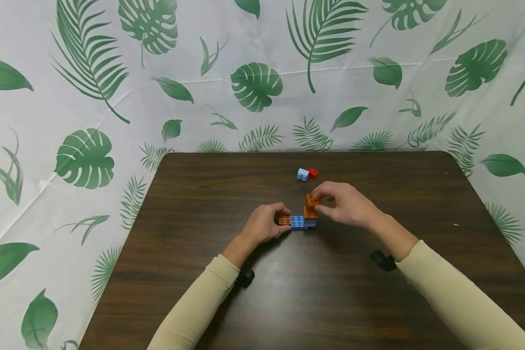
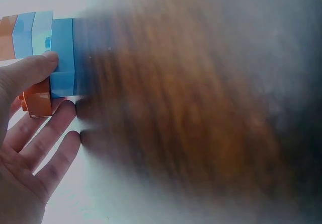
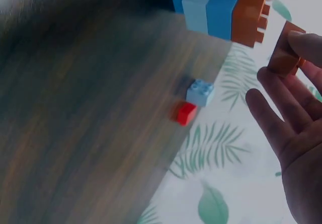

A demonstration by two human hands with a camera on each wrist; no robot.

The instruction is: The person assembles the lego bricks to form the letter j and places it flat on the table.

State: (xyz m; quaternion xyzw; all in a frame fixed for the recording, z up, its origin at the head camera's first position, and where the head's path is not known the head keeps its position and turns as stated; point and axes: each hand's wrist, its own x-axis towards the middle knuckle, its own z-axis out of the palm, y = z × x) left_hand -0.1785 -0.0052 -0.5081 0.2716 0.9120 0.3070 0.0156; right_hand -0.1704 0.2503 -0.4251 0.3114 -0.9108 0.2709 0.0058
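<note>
Near the middle of the dark wooden surface sits a small block build. From the head view it shows one blue block lying flat, one orange block at its 9 o'clock end, and one orange block stacked on its 3 o'clock end. The wrist views show layers of darker and lighter blue in the base, so the exact count of blue blocks cannot be told.

The left hand grips the 9 o'clock end of the build, its fingers curled round the orange end block; in the left wrist view the thumb presses the blue side while the other fingers lie under the orange piece.

The right hand is at the 3 o'clock end, pinching one more orange block between thumb and fingertips, just above the stacked orange block. Whether the two touch cannot be told; in the right wrist view this loose orange block appears a little apart from the build.

At 12 o'clock from the build, well apart from it, lie two loose blocks side by side and touching: one light blue block and one red block, the red at the light blue one's 3 o'clock.

A leaf-printed cloth hangs behind and around the surface.
</note>
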